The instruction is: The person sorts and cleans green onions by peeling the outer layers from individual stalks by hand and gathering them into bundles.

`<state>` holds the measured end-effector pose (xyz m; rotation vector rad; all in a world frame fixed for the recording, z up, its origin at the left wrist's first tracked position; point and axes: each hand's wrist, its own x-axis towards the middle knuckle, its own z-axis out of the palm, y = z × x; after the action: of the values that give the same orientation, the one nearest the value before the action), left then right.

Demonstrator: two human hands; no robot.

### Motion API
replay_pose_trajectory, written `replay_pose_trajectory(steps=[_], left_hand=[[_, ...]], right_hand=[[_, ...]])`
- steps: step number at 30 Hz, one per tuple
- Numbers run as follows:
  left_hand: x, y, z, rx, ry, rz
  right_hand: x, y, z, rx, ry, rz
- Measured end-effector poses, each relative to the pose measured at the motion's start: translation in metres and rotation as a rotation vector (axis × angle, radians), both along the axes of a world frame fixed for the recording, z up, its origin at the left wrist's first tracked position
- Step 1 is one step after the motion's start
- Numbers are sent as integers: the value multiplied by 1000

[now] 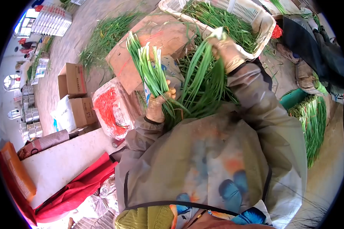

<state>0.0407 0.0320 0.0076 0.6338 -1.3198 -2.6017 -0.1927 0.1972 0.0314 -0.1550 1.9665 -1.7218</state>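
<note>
My left hand point(156, 107) is wrapped round a bunch of garlic chives point(151, 72), its pale cut ends pointing up and away from me. Raised to the right, my right hand point(223, 49) grips more chives point(202, 63) near their white ends, and their long green leaves hang down toward my lap. That hand is slightly blurred. A heap of loose chives point(206, 101) lies across my lap between both hands. Just beyond the left hand is a brown board point(156, 32) with a few red strands on it.
A white plastic crate point(265, 24) holding chives stands ahead on the right. Red bands point(107, 110) lie on a wrapped block at my left, near cardboard boxes point(70, 80). Loose chives point(107, 36) cover some floor. Bundled chives point(313, 128) stand at right, near another person's shoe point(288, 52).
</note>
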Motion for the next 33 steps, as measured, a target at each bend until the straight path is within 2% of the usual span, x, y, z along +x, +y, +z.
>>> replay_pose_trajectory(steps=[1,2,4,5,6,8,10,12,13,14,16,18,19,22,23,24,25,26,27,32,33], left_hand=[[3,-1,3,-26,-45,-16],[5,0,5,-28,-52,-10],[3,4,8,71,4,-15],[1,4,9,18,15,-68],[0,5,10,18,13,-69],[-6,9,13,187,88,-84],[-8,5,8,146,128,-141],[-9,6,8,87,103,-153],[-9,7,10,86,98,-155],[-10,8,13,69,110,-153],[-12,10,14,52,124,-159],[-11,13,16,107,57,-164],[-9,15,21,114,-15,-162],[0,2,-6,127,80,-243],[-3,3,-4,-1,111,-205],[-3,5,-3,0,109,-206],[-4,7,-3,-65,-11,-135],[-5,9,0,-128,-129,-63],[-8,17,8,7,-80,-19],[-10,21,10,74,-85,29],[-10,20,10,97,-80,55]], right_hand=[[-7,-2,2,-128,108,-313],[-22,10,-8,-181,402,-190],[-24,25,13,-262,94,-100],[-17,22,26,-322,-49,-82],[-17,27,28,-410,-139,96],[-3,19,33,-307,124,122],[4,14,23,-563,156,206],[18,10,44,-689,-217,354],[21,8,46,-672,-396,492],[33,-1,50,-600,-335,481],[45,-29,22,-214,187,359],[46,-44,7,-237,88,363],[42,-49,-2,-113,100,456],[39,-52,-13,-83,141,520],[41,-50,-9,-83,138,519],[42,-45,-4,7,237,543],[42,-41,0,98,338,566],[41,-39,-4,100,339,567],[39,-37,-8,87,311,589],[39,-25,-9,50,174,594],[44,-21,5,-24,-1,534]])
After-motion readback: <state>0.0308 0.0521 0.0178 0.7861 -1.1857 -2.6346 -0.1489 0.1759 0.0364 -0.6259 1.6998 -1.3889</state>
